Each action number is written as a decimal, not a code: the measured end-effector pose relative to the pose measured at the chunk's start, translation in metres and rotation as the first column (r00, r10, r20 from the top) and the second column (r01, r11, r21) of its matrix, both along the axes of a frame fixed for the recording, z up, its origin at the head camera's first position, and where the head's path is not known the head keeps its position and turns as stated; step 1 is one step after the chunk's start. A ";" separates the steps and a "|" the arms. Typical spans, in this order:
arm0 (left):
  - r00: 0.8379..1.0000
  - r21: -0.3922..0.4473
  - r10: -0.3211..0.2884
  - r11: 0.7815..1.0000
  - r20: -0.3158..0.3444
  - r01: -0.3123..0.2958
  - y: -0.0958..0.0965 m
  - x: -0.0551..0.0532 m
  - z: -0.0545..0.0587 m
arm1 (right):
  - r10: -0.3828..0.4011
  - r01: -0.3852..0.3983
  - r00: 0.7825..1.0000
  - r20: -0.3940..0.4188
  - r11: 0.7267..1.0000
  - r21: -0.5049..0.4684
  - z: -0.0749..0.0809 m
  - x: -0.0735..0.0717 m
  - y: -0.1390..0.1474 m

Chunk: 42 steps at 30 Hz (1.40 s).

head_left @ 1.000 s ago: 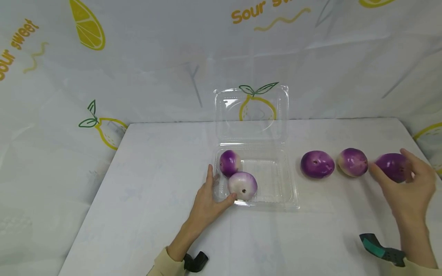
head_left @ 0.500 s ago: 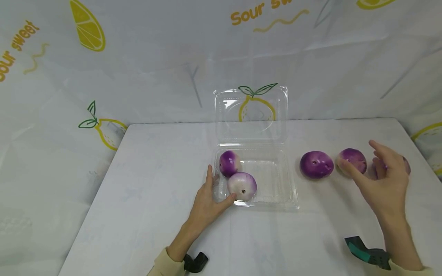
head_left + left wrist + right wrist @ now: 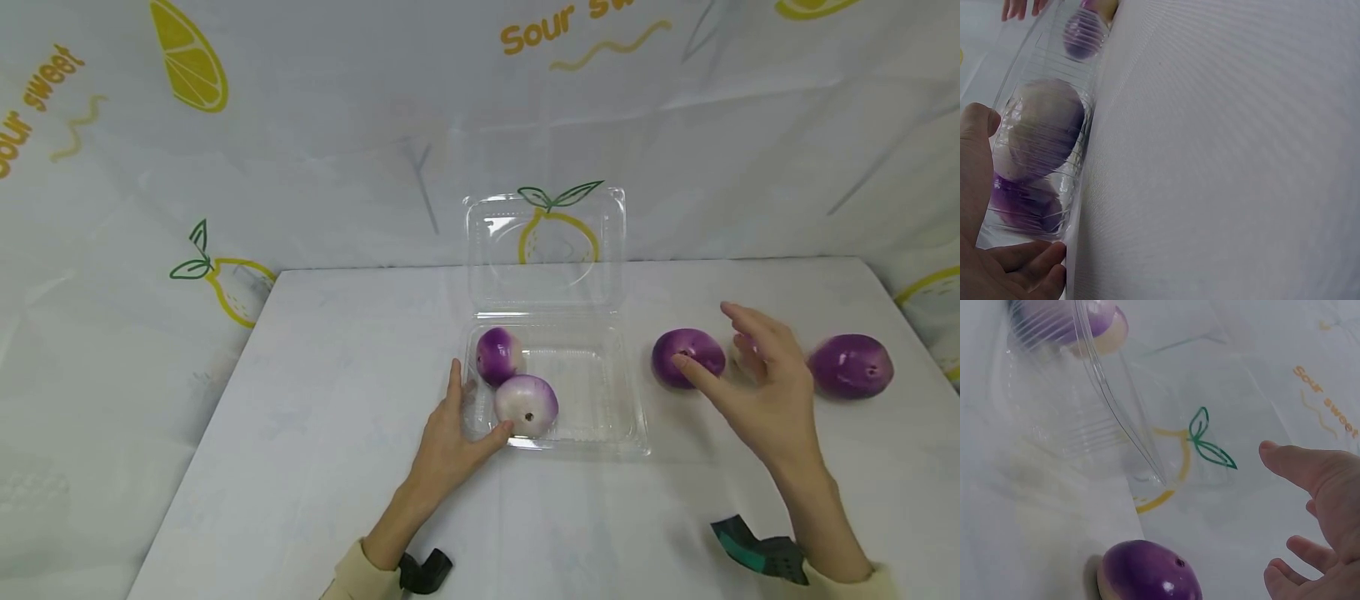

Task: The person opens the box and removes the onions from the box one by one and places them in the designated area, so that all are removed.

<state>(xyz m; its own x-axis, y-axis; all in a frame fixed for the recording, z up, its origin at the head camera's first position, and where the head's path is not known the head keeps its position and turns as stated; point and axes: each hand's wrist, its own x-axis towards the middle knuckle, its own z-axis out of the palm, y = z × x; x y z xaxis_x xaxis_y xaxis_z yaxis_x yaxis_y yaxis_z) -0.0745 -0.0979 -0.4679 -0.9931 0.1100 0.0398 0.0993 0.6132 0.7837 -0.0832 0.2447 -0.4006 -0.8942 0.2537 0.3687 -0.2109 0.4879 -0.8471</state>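
A clear plastic clamshell box [image 3: 585, 392] stands open on the table, lid raised at the back. Inside, at the left, a purple onion [image 3: 497, 357] sits behind a paler, mostly white onion [image 3: 528, 405]. My left hand [image 3: 450, 450] spans the box's front left corner, its thumb on the front rim and fingers along the side. My right hand [image 3: 768, 396] hovers over the row at the right, fingers spread and holding nothing. Its thumb overlaps the nearest purple onion [image 3: 688, 357]; contact cannot be told. Its fingers mostly hide the middle onion [image 3: 744, 358]. Farther right lies another purple onion [image 3: 851, 367].
The white table [image 3: 322, 375] ends at a white backdrop [image 3: 337, 150] printed with lemons. The upright lid [image 3: 545, 250] leans towards that backdrop. A dark wrist strap [image 3: 761, 550] hangs off my right wrist, and another [image 3: 426, 571] off my left.
My right hand has moved left from the far-right onion, past the middle one, to the onion nearest the box, leaving the far-right onion on the table. My left hand has stayed put.
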 end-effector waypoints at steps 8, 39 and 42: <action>1.000 0.004 0.010 1.000 0.019 -0.010 0.000 0.000 -0.001 | 0.197 -0.192 0.978 -0.065 0.979 0.073 -0.006 -0.002 -0.025; 1.000 0.010 -0.007 1.000 0.002 0.007 -0.001 0.000 0.001 | 0.635 -0.683 0.730 0.253 0.654 0.327 -0.026 -0.017 -0.091; 1.000 0.010 -0.005 1.000 0.001 0.005 -0.001 0.000 0.001 | 0.654 -0.700 0.713 0.254 0.639 0.319 -0.028 -0.019 -0.094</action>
<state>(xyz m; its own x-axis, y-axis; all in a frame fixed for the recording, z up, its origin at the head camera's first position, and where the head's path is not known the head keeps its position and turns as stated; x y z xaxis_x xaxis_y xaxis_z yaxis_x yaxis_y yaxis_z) -0.0743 -0.0984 -0.4669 -0.9926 0.1144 0.0395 0.1011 0.6048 0.7899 -0.1024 0.1506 -0.4286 -0.7978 -0.5720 0.1905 -0.5310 0.5169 -0.6714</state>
